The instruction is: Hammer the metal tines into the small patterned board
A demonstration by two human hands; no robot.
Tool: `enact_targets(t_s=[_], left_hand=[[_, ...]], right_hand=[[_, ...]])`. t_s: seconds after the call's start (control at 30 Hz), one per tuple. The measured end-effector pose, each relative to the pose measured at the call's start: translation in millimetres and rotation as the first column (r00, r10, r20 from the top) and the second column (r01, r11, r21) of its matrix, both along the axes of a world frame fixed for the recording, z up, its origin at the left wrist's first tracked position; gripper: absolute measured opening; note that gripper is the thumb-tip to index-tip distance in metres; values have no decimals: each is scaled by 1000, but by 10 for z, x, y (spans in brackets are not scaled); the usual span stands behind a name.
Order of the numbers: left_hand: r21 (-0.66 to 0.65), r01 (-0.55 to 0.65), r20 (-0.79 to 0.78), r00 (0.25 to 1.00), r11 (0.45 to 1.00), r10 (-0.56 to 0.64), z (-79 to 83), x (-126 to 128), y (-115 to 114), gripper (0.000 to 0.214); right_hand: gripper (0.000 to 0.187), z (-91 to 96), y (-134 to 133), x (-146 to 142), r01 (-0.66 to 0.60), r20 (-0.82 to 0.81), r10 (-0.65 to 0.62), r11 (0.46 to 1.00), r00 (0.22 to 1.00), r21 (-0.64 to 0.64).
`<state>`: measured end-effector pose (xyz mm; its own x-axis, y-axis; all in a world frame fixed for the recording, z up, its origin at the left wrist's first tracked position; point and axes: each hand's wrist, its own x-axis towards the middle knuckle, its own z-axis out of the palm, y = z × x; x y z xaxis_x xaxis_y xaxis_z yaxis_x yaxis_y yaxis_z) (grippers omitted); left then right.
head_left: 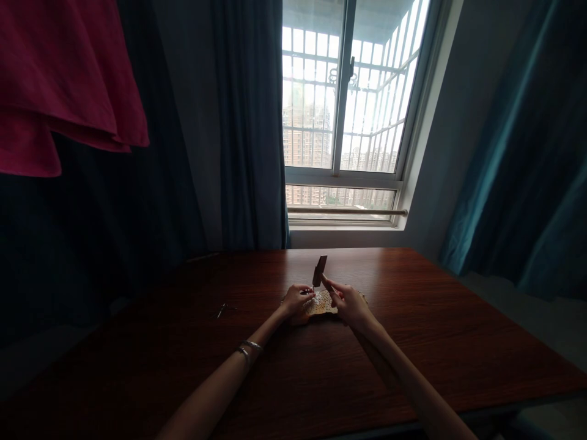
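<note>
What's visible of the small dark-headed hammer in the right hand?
The small hammer has a dark, blocky head, metal by the look, on a short brownish handle. The right hand grips the handle; the head is held up, tilted up and left, above the tan dotted sheet on the dark red-brown wooden table, near the left hand. Only the right hand touches it. Finer detail is too small to tell.

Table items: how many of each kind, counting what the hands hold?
Hammer: 1, in the right hand
Pale dotted sheet: 1, by the left hand
Small metal tool: 1, lying apart
Total: 3
</note>
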<state>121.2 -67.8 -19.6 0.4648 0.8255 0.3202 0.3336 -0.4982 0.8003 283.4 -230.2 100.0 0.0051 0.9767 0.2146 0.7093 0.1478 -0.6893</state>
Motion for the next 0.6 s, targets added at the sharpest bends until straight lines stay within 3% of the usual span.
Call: enact_targets(t_s=[0.4, 0.6], left_hand=[[-14, 1, -39, 999, 1000, -1, 50, -8, -43, 28], [9, -10, -54, 998, 1000, 11, 17, -8, -23, 28]], right_hand=[[46, -88, 49, 22, -5, 5, 5, 1000, 1000, 26], [48, -46, 51, -4, 57, 40, -57, 998, 998, 4]])
